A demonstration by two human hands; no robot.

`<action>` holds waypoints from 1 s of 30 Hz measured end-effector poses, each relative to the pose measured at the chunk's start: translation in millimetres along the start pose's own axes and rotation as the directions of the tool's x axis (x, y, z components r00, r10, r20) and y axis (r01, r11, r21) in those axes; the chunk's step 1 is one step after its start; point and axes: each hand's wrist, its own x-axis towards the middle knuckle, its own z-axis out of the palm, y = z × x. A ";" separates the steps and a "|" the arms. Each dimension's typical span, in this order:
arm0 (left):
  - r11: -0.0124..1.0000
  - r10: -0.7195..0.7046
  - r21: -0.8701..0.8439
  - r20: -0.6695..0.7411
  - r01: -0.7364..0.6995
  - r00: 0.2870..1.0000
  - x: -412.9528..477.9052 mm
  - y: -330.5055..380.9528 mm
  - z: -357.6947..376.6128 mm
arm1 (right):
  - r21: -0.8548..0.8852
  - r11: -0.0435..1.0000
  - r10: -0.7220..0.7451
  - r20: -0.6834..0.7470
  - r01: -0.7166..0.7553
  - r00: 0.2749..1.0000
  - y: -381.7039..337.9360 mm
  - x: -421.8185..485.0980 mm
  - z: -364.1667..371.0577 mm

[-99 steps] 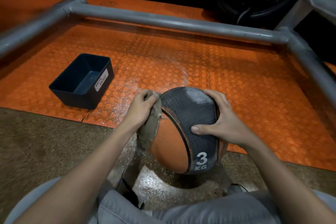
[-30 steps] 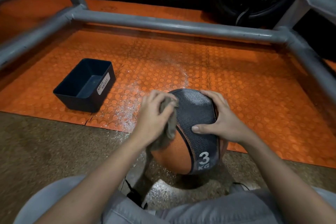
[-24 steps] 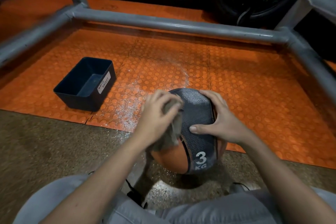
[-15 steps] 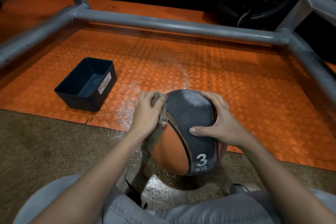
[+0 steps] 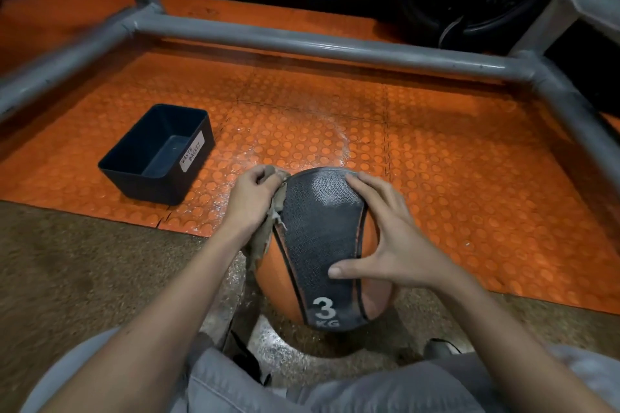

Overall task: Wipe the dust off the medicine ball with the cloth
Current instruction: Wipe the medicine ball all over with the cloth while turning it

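Here, a round orange rubber medicine ball (image 5: 318, 238) with a dark grey textured panel marked "3 KG" rests on the floor, straddling the near edge of the orange studded floor mat (image 5: 453, 178) where it meets the brown speckled floor (image 5: 84, 261). The left hand (image 5: 251, 201) has its fingers curled tight round a crumpled grey-brown cloth (image 5: 265, 235), pressing it against the ball's upper left side. The right hand (image 5: 392, 245) lies on the ball's right side, fingers spread apart, thumb on the dark panel. A black rectangular plastic bin (image 5: 151, 184) stands on the mat to the left, well apart from the ball, with white dust speckling the mat between them.
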 end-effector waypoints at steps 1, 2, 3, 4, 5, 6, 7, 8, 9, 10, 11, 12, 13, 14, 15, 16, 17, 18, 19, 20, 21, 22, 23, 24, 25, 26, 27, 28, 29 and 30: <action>0.999 0.048 0.011 0.004 -0.048 0.999 -3.2 3.3 -0.6 | -0.005 1.000 -0.007 -0.014 0.007 1.000 0.0 0.4 3.5; 0.993 0.111 0.036 0.011 -0.112 0.994 -7.9 6.6 0.1 | 0.002 1.000 0.001 -0.016 -0.001 1.000 0.9 1.0 3.9; 0.978 0.189 0.088 0.017 -0.190 0.982 -14.1 8.5 1.5 | 0.016 1.000 0.022 -0.009 -0.022 1.000 2.6 1.1 2.2; 0.949 0.270 0.158 0.038 -0.273 0.962 -23.7 11.3 2.9 | 0.031 0.999 0.044 0.004 -0.045 0.999 4.4 1.1 -0.8; 0.905 0.357 0.223 0.070 -0.363 0.932 -34.2 14.1 5.2 | 0.042 0.997 0.061 0.018 -0.061 0.998 6.2 1.5 -4.0; 0.852 0.433 0.271 0.112 -0.447 0.894 -45.9 17.8 7.1 | 0.049 0.996 0.071 0.028 -0.072 0.997 7.3 1.5 -6.1; 0.804 0.494 0.290 0.160 -0.519 0.854 -54.4 20.6 8.9 | 0.053 0.996 0.073 0.032 -0.075 0.997 8.0 1.8 -7.1; 0.766 0.538 0.291 0.198 -0.574 0.819 -59.2 24.7 9.8 | 0.057 0.996 0.071 0.033 -0.073 0.997 8.4 2.0 -7.9; 0.750 0.562 0.265 0.227 -0.606 0.795 -56.8 23.6 9.0 | 0.062 0.995 0.072 0.033 -0.074 0.997 8.8 2.5 -8.4; 0.768 0.554 0.227 0.232 -0.599 0.799 -51.7 22.3 7.4 | 0.067 0.995 0.073 0.035 -0.075 0.997 8.7 2.8 -9.0; 0.819 0.511 0.183 0.194 -0.543 0.837 -41.3 17.7 5.3 | 0.068 0.995 0.073 0.039 -0.075 0.997 8.4 3.2 -8.9; 0.880 0.440 0.136 0.134 -0.456 0.888 -29.7 13.5 3.0 | 0.067 0.995 0.068 0.043 -0.071 0.997 7.9 3.5 -8.9; 0.933 0.344 0.085 0.087 -0.351 0.935 -18.0 9.7 0.4 | 0.066 0.996 0.062 0.046 -0.065 0.997 7.6 3.8 -8.4; 0.970 0.237 0.030 0.079 -0.240 0.968 -7.7 6.1 -0.8 | 0.065 0.996 0.056 0.045 -0.059 0.997 6.9 4.1 -7.9; 0.987 0.160 -0.011 0.090 -0.160 0.983 -1.4 4.1 -0.5 | 0.063 0.996 0.054 0.041 -0.056 0.998 6.0 4.8 -7.5; 0.992 0.128 -0.019 0.095 -0.127 0.987 1.4 2.7 0.2 | 0.064 0.996 0.057 0.036 -0.059 0.998 6.2 5.4 -7.3; 0.990 0.140 -0.001 0.086 -0.140 0.986 1.1 1.7 0.8 | 0.069 0.996 0.062 0.029 -0.064 0.998 7.5 5.9 -6.9; 0.983 0.179 0.037 0.073 -0.182 0.981 -2.5 2.5 1.4 | 0.077 0.995 0.063 0.024 -0.065 0.998 9.6 6.0 -7.5; 0.969 0.229 0.082 0.070 -0.234 0.971 -9.4 5.6 2.7 | 0.085 0.994 0.061 0.026 -0.063 0.998 12.2 6.0 -9.1; 0.946 0.289 0.125 0.091 -0.299 0.953 -18.8 9.5 4.3 | 0.094 0.993 0.064 0.037 -0.068 0.997 14.6 5.8 -10.9; 0.913 0.355 0.168 0.117 -0.371 0.928 -29.6 13.1 6.7 | 0.102 0.992 0.071 0.052 -0.076 0.996 16.5 5.8 -12.5; 0.873 0.419 0.205 0.145 -0.442 0.896 -41.8 17.6 9.1 | 0.105 0.991 0.075 0.066 -0.081 0.995 17.7 5.8 -14.1; 0.836 0.469 0.230 0.171 -0.498 0.866 -51.6 22.1 10.6 | 0.108 0.991 0.075 0.072 -0.082 0.995 18.4 5.9 -14.6; 0.804 0.507 0.241 0.201 -0.544 0.838 -54.9 22.9 10.6 | 0.110 0.991 0.075 0.071 -0.082 0.995 18.7 6.3 -14.7; 0.791 0.526 0.226 0.224 -0.569 0.821 -52.9 21.9 9.5 | 0.113 0.990 0.074 0.069 -0.081 0.995 17.9 6.8 -14.4; 0.818 0.509 0.176 0.219 -0.547 0.832 -44.5 18.7 7.5 | 0.117 0.990 0.075 0.069 -0.083 0.995 17.0 7.3 -13.9; 0.879 0.443 0.103 0.183 -0.465 0.878 -33.1 14.6 4.3 | 0.121 0.989 0.076 0.071 -0.084 0.995 15.5 7.4 -13.3; 0.944 0.325 0.013 0.135 -0.330 0.936 -22.4 12.5 0.3 | 0.127 0.988 0.077 0.073 -0.086 0.994 14.5 6.9 -12.7; 0.982 0.183 -0.063 0.110 -0.177 0.977 -12.1 8.3 -2.5 | 0.129 0.988 0.076 0.072 -0.085 0.994 14.6 6.8 -12.4; 0.994 0.068 -0.091 0.112 -0.058 0.991 -6.3 5.0 -3.8 | 0.128 0.988 0.078 0.066 -0.086 0.995 14.1 6.3 -12.2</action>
